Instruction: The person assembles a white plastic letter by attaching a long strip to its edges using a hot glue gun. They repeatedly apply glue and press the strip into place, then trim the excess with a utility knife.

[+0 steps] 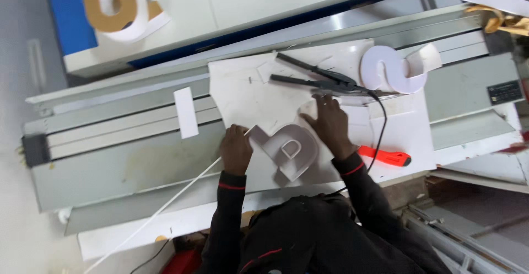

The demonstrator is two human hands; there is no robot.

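Two bare hands work on a grey plastic channel letter (286, 152) lying flat on a white sheet (248, 95) spread over the grey metal surface (127, 169). Left hand (237, 150) presses at the letter's left end, fingers curled on the edge where a thin white strip (165, 205) runs off toward the lower left; cannot tell if its grip is clamped. Right hand (329, 121) rests flat just above-right of the letter, fingers spread apart, holding nothing. Black long-nosed corded tool (317, 78) lies just above that hand. White curved letter piece (394, 70) sits well right of the tool. Orange-handled knife (386, 156) lies right of the grey letter.
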